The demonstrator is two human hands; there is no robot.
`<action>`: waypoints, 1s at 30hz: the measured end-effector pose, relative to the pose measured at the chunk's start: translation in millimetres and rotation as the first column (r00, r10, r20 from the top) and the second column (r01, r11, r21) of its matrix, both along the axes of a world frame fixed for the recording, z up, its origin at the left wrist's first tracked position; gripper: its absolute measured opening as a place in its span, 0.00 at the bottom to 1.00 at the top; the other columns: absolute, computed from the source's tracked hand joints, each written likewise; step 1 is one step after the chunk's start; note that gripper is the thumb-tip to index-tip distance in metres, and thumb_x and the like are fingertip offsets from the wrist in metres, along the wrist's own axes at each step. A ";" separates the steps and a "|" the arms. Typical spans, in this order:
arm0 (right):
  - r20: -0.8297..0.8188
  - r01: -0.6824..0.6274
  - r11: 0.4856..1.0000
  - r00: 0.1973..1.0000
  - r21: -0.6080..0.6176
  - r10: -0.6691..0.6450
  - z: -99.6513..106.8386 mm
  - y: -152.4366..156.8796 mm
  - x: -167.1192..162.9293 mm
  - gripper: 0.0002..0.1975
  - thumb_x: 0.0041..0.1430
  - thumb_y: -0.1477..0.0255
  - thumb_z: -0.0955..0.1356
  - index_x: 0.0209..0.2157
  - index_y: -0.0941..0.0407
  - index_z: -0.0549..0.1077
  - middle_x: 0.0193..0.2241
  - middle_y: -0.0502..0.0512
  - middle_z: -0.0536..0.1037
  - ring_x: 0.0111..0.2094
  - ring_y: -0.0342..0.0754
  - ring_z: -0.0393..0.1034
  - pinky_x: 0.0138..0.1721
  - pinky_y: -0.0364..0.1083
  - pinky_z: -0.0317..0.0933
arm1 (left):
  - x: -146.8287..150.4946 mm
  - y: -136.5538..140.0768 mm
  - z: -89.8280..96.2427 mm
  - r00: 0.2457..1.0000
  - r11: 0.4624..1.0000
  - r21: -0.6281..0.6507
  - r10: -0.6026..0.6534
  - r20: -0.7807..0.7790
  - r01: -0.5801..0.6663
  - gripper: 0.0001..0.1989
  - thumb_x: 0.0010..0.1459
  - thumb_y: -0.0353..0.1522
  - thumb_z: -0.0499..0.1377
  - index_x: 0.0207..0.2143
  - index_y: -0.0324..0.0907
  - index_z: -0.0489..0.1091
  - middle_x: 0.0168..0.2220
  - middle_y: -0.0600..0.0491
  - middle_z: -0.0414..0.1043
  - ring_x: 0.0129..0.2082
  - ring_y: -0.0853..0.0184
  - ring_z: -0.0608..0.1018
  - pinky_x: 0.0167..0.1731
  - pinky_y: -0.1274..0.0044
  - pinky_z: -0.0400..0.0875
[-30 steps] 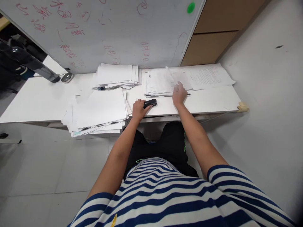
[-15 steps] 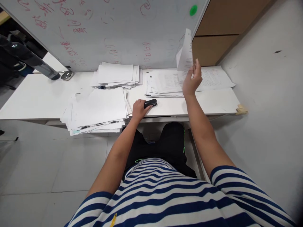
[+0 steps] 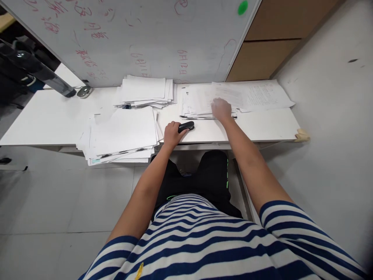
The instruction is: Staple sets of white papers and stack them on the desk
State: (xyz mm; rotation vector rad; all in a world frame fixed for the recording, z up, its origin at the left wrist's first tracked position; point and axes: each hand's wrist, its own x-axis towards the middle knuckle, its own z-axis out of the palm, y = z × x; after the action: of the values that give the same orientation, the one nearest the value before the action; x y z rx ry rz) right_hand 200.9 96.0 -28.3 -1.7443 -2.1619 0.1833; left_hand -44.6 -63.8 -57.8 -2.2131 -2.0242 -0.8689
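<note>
My left hand (image 3: 172,134) is closed round the rear of a black stapler (image 3: 186,126), which rests near the front edge of the white desk. To its right, my right hand (image 3: 222,109) is over a stack of printed papers (image 3: 198,101). Motion smears its fingers, so I cannot see whether they grip a sheet. A printed sheet (image 3: 230,93) lies flat just beyond that hand, and another written sheet (image 3: 264,95) lies to the right of it.
A large pile of white paper (image 3: 122,130) overhangs the desk's front edge at left; a smaller pile (image 3: 145,89) sits behind it. A computer mouse (image 3: 84,91) and a dark bottle (image 3: 55,79) are at far left. The whiteboard (image 3: 157,39) stands along the back.
The sheet my right hand held upright has come down flat at the right of the stack. That hand has moved left, over the stack. My left hand stays on the stapler.
</note>
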 end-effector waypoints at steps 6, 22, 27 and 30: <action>-0.012 -0.030 0.999 0.999 -0.014 0.030 -3.5 -0.4 3.0 0.27 0.66 0.66 0.60 0.63 0.61 0.66 0.57 0.66 0.75 0.57 0.60 0.68 0.59 0.58 0.59 | 0.1 0.4 0.0 1.000 1.000 -0.011 0.005 0.007 -0.005 0.18 0.60 0.48 0.60 0.40 0.44 0.69 0.37 0.46 0.71 0.41 0.56 0.73 0.40 0.69 0.65; -0.216 0.073 0.997 0.974 0.007 -0.070 -5.5 -4.7 -25.3 0.16 0.64 0.62 0.66 0.46 0.58 0.75 0.51 0.64 0.76 0.54 0.57 0.64 0.61 0.60 0.55 | 0.0 0.4 -3.0 1.000 1.000 -0.017 0.007 0.017 -0.007 0.18 0.61 0.49 0.59 0.41 0.44 0.69 0.38 0.45 0.70 0.43 0.56 0.73 0.42 0.68 0.64; -0.186 0.092 0.995 0.978 -0.029 -0.096 -8.0 -1.6 -27.3 0.14 0.66 0.65 0.64 0.46 0.56 0.76 0.58 0.60 0.74 0.61 0.58 0.62 0.66 0.63 0.48 | 1.1 0.4 -2.3 1.000 0.999 -0.033 0.018 0.022 -0.017 0.19 0.61 0.49 0.58 0.42 0.43 0.69 0.39 0.45 0.70 0.43 0.55 0.73 0.42 0.68 0.64; -0.151 0.055 0.997 0.987 -0.048 -0.061 -15.2 0.4 -26.3 0.18 0.68 0.64 0.61 0.50 0.57 0.76 0.63 0.62 0.68 0.68 0.60 0.54 0.68 0.67 0.39 | 1.3 0.7 -2.3 1.000 0.999 -0.032 0.020 0.023 -0.020 0.20 0.61 0.50 0.59 0.42 0.43 0.69 0.39 0.45 0.70 0.43 0.55 0.73 0.42 0.67 0.64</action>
State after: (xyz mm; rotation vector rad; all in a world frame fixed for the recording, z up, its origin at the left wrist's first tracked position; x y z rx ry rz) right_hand 174.6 96.4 -43.5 -1.7543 -2.0106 0.3399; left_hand -43.3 -63.1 -60.1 -2.2046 -2.0806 -0.8707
